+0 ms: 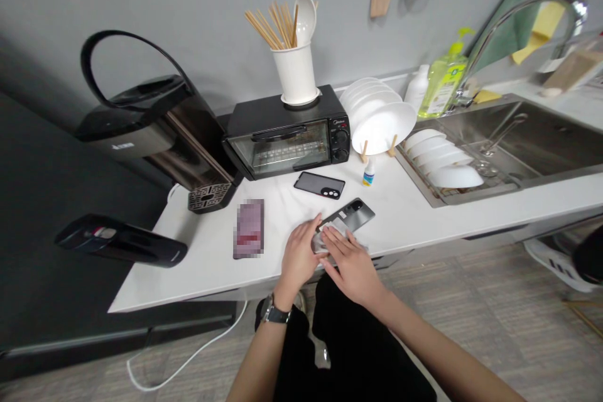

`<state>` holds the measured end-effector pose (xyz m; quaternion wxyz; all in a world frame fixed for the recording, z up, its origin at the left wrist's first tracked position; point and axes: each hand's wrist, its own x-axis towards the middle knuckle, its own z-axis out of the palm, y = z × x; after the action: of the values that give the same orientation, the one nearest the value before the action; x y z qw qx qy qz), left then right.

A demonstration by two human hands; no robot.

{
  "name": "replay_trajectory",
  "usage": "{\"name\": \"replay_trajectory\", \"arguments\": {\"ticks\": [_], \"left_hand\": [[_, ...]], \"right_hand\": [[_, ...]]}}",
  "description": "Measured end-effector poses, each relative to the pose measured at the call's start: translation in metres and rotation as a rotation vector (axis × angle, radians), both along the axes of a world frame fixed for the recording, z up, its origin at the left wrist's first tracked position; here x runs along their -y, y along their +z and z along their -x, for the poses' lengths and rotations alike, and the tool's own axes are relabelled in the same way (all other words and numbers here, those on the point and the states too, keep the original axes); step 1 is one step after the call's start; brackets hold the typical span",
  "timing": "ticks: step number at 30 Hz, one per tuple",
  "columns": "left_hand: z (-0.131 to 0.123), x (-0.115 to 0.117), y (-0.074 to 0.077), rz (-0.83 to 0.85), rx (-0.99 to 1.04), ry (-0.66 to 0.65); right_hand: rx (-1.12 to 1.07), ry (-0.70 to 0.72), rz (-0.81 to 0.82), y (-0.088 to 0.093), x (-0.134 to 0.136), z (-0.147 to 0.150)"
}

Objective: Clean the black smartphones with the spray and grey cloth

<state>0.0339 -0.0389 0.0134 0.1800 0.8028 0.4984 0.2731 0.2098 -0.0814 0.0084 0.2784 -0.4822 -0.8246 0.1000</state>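
A dark grey smartphone (360, 213) lies on the white countertop near its front edge, its camera end pointing away to the right. My left hand (300, 254) is at the near left end of the phone, thumb and fingers closed around that edge. With fingers together, my right hand (351, 264) presses a crumpled white cloth (338, 224) onto the phone's back. The cloth hides the lower part of the phone. Just beyond lies a black phone case (320, 184), and to its right stands a small white bottle (369, 173) with a blue and yellow label.
A blurred-out purple phone-shaped item (249, 228) lies left. Behind are a toaster oven (289, 138) carrying a utensil holder (296, 75), and a black drinks machine (179, 132). A dark flask (122, 242) stands left. Plates (384, 129) and a sink (532, 132) are right.
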Motion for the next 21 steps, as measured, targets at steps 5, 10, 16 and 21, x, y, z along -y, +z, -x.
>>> {"name": "replay_trajectory", "arguments": {"ticks": [5,10,16,21], "left_hand": [[-0.003,-0.001,0.001,-0.022,0.013,0.011],[-0.003,-0.001,0.001,-0.023,0.010,0.016],[-0.004,-0.003,0.003,-0.018,0.008,0.019],[0.000,-0.005,-0.002,-0.018,0.006,0.003]], "right_hand": [[0.069,-0.071,0.024,-0.005,-0.003,-0.049],[0.095,-0.263,-0.001,-0.015,-0.036,-0.081],[0.078,-0.351,-0.032,-0.011,-0.063,-0.051],[0.034,-0.204,0.013,-0.002,-0.042,0.010]]}}
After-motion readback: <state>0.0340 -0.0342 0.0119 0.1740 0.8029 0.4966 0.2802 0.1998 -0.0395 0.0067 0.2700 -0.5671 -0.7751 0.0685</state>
